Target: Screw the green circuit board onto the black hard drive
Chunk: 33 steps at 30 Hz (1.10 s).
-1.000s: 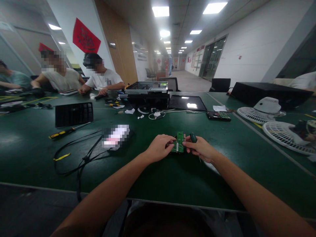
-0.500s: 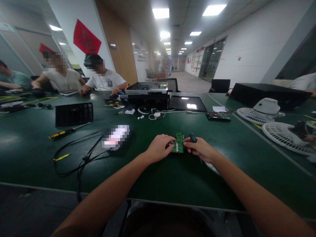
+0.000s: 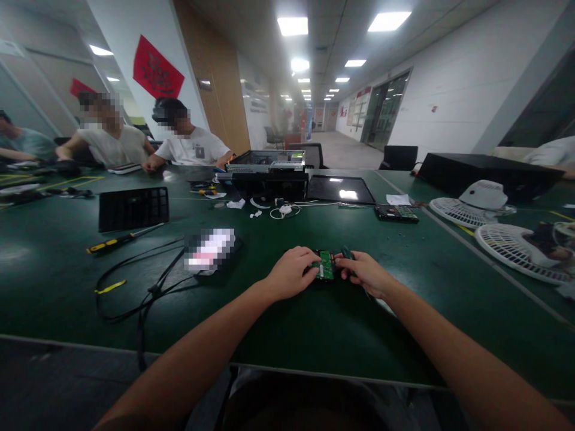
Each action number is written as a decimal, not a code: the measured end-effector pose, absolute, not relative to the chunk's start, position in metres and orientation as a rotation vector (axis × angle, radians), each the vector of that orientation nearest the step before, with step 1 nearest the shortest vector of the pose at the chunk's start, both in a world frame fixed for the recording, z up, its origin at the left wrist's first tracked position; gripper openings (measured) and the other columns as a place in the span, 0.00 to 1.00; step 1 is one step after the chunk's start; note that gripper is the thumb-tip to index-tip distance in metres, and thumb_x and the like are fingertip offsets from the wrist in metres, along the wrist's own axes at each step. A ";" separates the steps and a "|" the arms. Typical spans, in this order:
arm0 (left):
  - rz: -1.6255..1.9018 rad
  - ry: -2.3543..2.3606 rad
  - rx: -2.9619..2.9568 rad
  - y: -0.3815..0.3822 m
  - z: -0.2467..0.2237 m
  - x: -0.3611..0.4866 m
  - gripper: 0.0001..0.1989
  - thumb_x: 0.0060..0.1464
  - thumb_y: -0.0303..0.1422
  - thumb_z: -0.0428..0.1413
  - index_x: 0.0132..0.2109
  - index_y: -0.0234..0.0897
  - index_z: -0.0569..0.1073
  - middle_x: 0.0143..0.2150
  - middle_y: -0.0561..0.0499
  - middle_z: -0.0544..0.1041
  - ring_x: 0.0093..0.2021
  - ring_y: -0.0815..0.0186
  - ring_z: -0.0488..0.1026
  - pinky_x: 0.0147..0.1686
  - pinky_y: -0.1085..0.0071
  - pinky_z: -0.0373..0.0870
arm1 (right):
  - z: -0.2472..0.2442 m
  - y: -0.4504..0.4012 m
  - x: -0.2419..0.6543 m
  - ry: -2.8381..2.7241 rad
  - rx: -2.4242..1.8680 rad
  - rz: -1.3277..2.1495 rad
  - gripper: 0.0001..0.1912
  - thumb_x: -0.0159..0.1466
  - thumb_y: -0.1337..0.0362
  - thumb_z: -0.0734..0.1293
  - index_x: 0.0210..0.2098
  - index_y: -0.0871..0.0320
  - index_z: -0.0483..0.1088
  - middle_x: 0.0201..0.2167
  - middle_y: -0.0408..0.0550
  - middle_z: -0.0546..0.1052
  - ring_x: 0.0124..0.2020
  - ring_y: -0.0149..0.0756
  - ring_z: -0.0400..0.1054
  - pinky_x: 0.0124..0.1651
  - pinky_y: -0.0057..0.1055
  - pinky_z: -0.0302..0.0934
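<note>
A hard drive with a green circuit board point(image 3: 326, 269) on its upper side lies on the table in front of me; its black casing shows around the board. My left hand point(image 3: 294, 272) is closed over its left part, thumb and fingertips at the board's edge. In my right hand point(image 3: 359, 270) is a screwdriver point(image 3: 347, 252) with a dark green handle, its thin shaft pointing down toward my wrist. The fingertips of that hand are at the drive's right edge. Part of the drive is hidden under my left hand.
Another hard drive point(image 3: 398, 214) lies at the back right, near white fan parts point(image 3: 467, 209). An open computer case point(image 3: 269, 160) and a dark flat panel point(image 3: 340, 189) stand behind. To the left are black cables point(image 3: 155, 290), a yellow-black screwdriver point(image 3: 112, 243) and a black panel point(image 3: 133, 209). Co-workers sit at the far left.
The green board, which stuck out farther toward the back, now sits lower against the black casing. My right hand's screwdriver handle has shifted slightly left. My left hand has stayed nearly in place.
</note>
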<state>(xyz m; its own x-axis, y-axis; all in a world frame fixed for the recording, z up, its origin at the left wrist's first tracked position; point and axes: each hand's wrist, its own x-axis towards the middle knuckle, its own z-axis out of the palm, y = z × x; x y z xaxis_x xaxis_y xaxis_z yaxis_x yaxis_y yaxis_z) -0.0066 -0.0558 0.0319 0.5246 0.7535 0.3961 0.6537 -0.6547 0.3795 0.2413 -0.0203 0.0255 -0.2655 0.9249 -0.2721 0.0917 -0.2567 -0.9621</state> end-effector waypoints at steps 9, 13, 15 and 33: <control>0.787 1.296 2.573 -0.054 0.030 -0.007 0.15 0.67 0.32 0.57 0.58 0.39 0.77 0.55 0.44 0.80 0.55 0.53 0.75 0.59 0.53 0.71 | 0.020 -0.020 0.243 -1.406 -1.293 1.578 0.19 0.58 0.65 0.77 0.47 0.61 0.75 0.24 0.42 0.72 0.23 0.27 0.61 0.19 0.20 0.42; 0.845 1.444 2.491 -0.053 0.032 -0.008 0.15 0.69 0.28 0.52 0.58 0.38 0.77 0.54 0.44 0.80 0.55 0.54 0.75 0.58 0.54 0.72 | 0.020 -0.020 0.243 -1.420 -1.287 1.560 0.22 0.55 0.65 0.79 0.48 0.60 0.75 0.26 0.43 0.73 0.24 0.28 0.63 0.19 0.21 0.43; 0.888 1.514 2.444 -0.051 0.031 -0.008 0.15 0.69 0.27 0.51 0.56 0.37 0.78 0.54 0.43 0.80 0.54 0.53 0.75 0.57 0.54 0.72 | 0.021 -0.021 0.243 -1.418 -1.287 1.560 0.22 0.55 0.65 0.79 0.48 0.61 0.75 0.26 0.43 0.74 0.24 0.28 0.63 0.20 0.22 0.44; 0.617 1.161 2.921 -0.080 0.022 0.028 0.21 0.67 0.38 0.60 0.63 0.35 0.72 0.60 0.39 0.76 0.60 0.48 0.70 0.60 0.52 0.69 | 0.027 -0.020 0.242 -1.359 -1.276 1.411 0.23 0.67 0.52 0.71 0.58 0.53 0.71 0.32 0.44 0.75 0.23 0.27 0.66 0.20 0.21 0.52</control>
